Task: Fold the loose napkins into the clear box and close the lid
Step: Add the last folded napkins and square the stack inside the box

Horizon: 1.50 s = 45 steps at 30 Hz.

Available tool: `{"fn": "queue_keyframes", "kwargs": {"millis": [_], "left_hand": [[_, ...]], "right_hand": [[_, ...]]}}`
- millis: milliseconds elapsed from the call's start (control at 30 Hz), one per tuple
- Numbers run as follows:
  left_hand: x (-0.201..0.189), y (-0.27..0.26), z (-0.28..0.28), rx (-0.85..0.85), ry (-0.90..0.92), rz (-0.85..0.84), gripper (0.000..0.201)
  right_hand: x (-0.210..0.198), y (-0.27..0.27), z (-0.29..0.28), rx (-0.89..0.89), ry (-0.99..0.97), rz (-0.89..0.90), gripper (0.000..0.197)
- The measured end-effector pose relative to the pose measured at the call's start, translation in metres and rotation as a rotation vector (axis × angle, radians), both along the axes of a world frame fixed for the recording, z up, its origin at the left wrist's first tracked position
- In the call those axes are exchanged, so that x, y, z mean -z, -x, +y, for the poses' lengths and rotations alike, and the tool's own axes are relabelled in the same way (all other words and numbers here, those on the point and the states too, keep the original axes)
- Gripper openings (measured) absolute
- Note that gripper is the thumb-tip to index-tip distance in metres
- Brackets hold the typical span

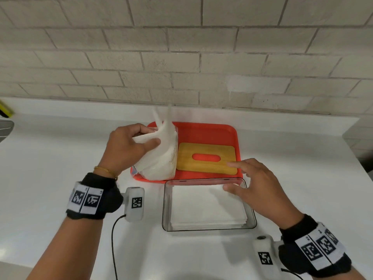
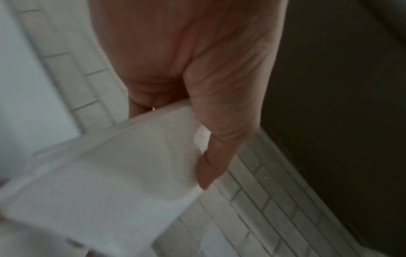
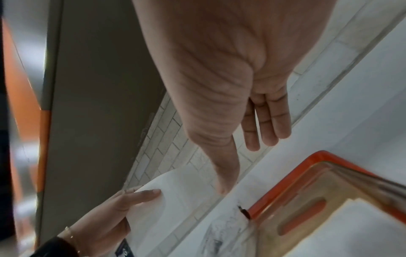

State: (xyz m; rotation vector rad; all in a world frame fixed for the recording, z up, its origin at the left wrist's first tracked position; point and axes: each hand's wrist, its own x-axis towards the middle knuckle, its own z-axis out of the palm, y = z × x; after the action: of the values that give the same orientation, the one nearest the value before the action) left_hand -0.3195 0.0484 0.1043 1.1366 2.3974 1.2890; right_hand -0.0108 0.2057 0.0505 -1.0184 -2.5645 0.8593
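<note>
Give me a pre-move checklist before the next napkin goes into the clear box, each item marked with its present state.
1. Left hand grips a napkin: ok.
2. Clear box open: ok.
3. Folded napkins in the box lie flat: ok.
4. Right hand free, fingers open above the box: ok.
5. Bamboo lid within reach on the orange tray: ok.
6. Held napkin folded: not ok.
</note>
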Motion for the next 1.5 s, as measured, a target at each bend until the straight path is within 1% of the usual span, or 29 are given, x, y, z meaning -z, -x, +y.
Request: {"fn": "queue_keyframes", "kwargs": {"millis": [67,133,200,267,300,333,367,433,467,500,533,600,633,700,767,900,967,1033,1133,1233,1300,1400,1500], "left_hand": [[-0.017,-0.017,-0.010,0.125,0.024,0.145,0.014],[-0.026,-0.032,-0.016,0.237,0.034,0.212,0.015],[-0.028,-0.046,-0.018,0.336,0.052,0.218,0.015],[-0.023,-0.059,-0.016,0.424,0.061,0.156,0.013],[-0.018,-0.065,-0.015,0.457,0.064,0.104,0.012],[-0.013,-0.071,-0.014,0.478,0.064,0.050,0.011],[-0.005,-0.075,-0.013,0.491,0.061,0.001,0.011],[0.011,-0.084,-0.011,0.509,0.049,-0.090,0.011],[0.019,-0.087,-0.010,0.506,0.040,-0.129,0.011],[0.028,-0.090,-0.010,0.494,0.028,-0.166,0.012],[0.036,-0.092,-0.009,0.474,0.017,-0.199,0.013],[0.052,-0.095,-0.009,0.427,0.011,-0.229,0.016],[0.059,-0.096,-0.009,0.406,0.019,-0.223,0.017],[0.071,-0.096,-0.010,0.393,0.052,-0.178,0.018],[0.079,-0.096,-0.011,0.421,0.098,-0.131,0.017],[0.082,-0.094,-0.012,0.475,0.197,-0.064,0.022],[0.083,-0.094,-0.012,0.499,0.241,-0.028,0.026],[0.083,-0.093,-0.012,0.498,0.270,0.002,0.025],[0.076,-0.086,-0.013,0.433,0.245,-0.012,0.024],[0.071,-0.073,-0.014,0.361,0.201,-0.105,0.033],[0.073,-0.067,-0.013,0.305,0.204,-0.171,0.044],[0.082,-0.067,-0.011,0.228,0.296,-0.149,0.058],[0.089,-0.074,-0.010,0.234,0.343,-0.094,0.065]], "right_hand": [[-0.009,0.004,-0.006,-0.027,0.055,0.052,0.083],[-0.015,0.006,-0.010,-0.027,0.026,0.076,0.107],[-0.020,0.007,-0.013,-0.018,-0.093,0.101,0.127],[-0.025,0.006,-0.015,-0.041,-0.237,0.098,0.135],[-0.027,0.005,-0.016,-0.060,-0.287,0.086,0.133],[-0.027,0.004,-0.016,-0.089,-0.324,0.069,0.125],[-0.025,0.002,-0.015,-0.120,-0.341,0.054,0.110],[-0.013,-0.003,-0.008,-0.158,-0.322,0.037,0.064],[-0.009,-0.006,-0.004,-0.155,-0.273,0.021,0.043],[-0.006,-0.009,-0.001,-0.142,-0.196,0.008,0.029],[-0.005,-0.012,0.001,-0.122,-0.105,0.002,0.022],[-0.006,-0.017,0.003,-0.086,0.091,0.000,0.014],[-0.005,-0.017,0.003,-0.082,0.160,0.009,0.012],[0.002,-0.017,0.004,-0.076,0.193,0.009,0.014],[0.011,-0.017,0.003,-0.068,0.181,-0.023,0.021],[0.022,-0.014,0.003,-0.122,0.123,-0.105,0.022],[0.021,-0.014,0.003,-0.131,0.121,-0.104,0.024],[0.017,-0.015,0.004,-0.120,0.137,-0.086,0.025],[0.006,-0.016,0.008,-0.055,0.220,-0.032,0.027],[-0.001,-0.015,0.009,-0.026,0.332,0.058,0.032],[0.003,-0.011,0.006,-0.015,0.393,0.056,0.039],[0.015,-0.005,0.000,0.007,0.317,-0.057,0.047],[0.024,0.001,-0.003,0.026,0.259,-0.088,0.048]]}}
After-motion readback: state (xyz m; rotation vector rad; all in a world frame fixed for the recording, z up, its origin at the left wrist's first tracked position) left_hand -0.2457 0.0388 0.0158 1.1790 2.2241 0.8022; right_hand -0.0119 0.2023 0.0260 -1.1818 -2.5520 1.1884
